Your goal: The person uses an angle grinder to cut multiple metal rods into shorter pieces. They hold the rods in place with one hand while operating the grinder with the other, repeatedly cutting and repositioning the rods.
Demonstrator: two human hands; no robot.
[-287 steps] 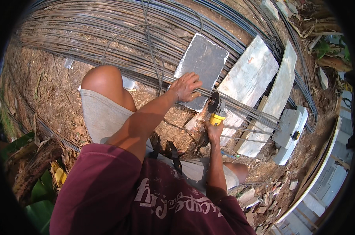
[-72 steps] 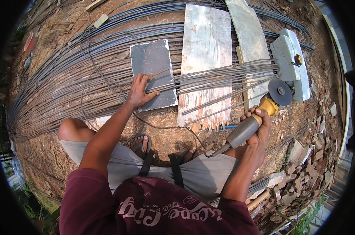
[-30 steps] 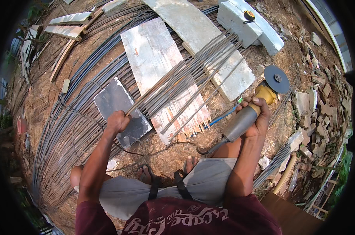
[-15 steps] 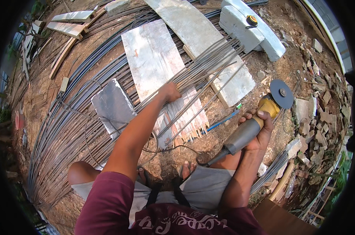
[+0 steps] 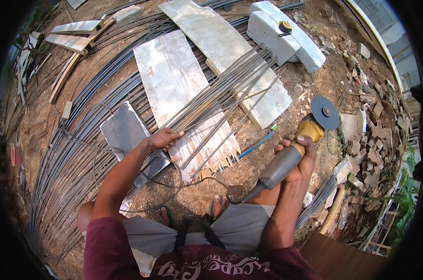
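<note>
My left hand (image 5: 163, 139) is closed at the near end of a bundle of thin steel rods (image 5: 220, 93), its fingers curled against the rod ends; the palm side is hidden. The rods slant away to the upper right over a worn plywood sheet (image 5: 167, 65) and a pale board (image 5: 267, 100). In my right hand (image 5: 301, 161) is an angle grinder (image 5: 281, 168), grey in the body and yellow at the head. Its dark cutting disc (image 5: 324, 113) faces up, apart from the rods. The grinder's black cord (image 5: 211, 179) loops leftward below the plywood.
A dark slab (image 5: 126, 132) lies left of the plywood, over many long steel bars (image 5: 73, 158). White blocks (image 5: 286, 35) at the far end carry a tape measure (image 5: 284, 27). Broken rubble (image 5: 368, 154) covers the right side. Wooden planks (image 5: 69, 43) lie far left.
My left hand has slid back down and left along the rods to their near end. The right hand keeps hold of the grinder at about the same height. The view has shifted slightly.
</note>
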